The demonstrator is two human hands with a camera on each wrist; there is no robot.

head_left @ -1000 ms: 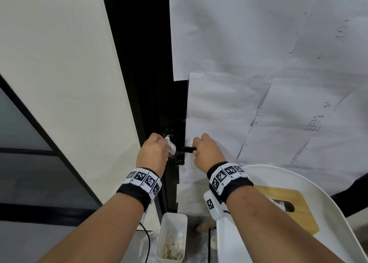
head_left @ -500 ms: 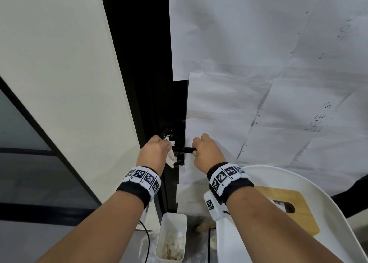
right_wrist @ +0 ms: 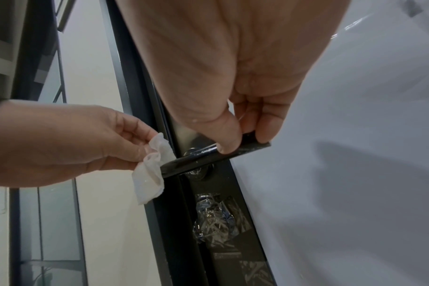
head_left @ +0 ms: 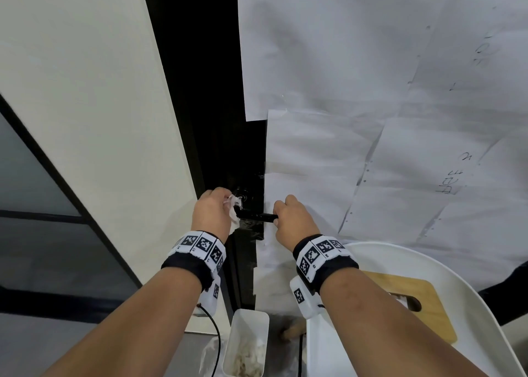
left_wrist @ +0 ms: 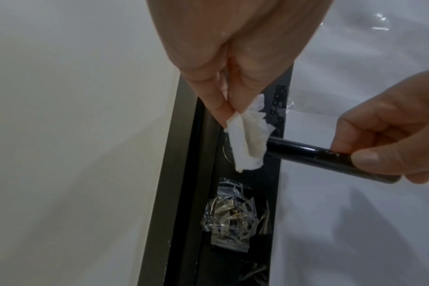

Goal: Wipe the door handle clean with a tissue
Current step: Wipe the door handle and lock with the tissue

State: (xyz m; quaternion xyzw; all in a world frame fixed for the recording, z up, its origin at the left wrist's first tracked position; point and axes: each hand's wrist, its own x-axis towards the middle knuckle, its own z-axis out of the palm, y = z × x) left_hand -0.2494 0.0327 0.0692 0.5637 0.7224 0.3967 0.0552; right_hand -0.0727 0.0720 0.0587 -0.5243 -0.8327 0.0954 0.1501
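A: White tissue point(left_wrist: 247, 139) is what we see first, pinched between the thumb and fingertips of our left hand point(head_left: 213, 213), hanging loose and just touching the inner end of the door handle point(left_wrist: 318, 152).

B: And half a second ago we had it pressed closer against that end. Our left hand has drawn back a little towards the frame, so we judge one stroke is done and the next is being set up.

A: Our right hand point(head_left: 291, 219) hasn't moved. Its thumb and curled fingers pinch the outer tip of the black bar and hold it steady.

B: We see pale specks on the bar near that thumb, so the outer stretch probably needs a pass yet, and the hand would have to shift for it.

A: Behind the handle, crumpled clear film point(left_wrist: 228, 218) is taped to the dark door edge, and paper sheets point(head_left: 328, 62) cover the door.

B: Containers next. Lower down stands a white box point(head_left: 264, 318) with pale crumpled scraps inside, perhaps used tissues, though we cannot tell.

A: To the right a white rounded tub or seat point(head_left: 428, 265) holds a wooden lid point(head_left: 423, 325) with a slot.
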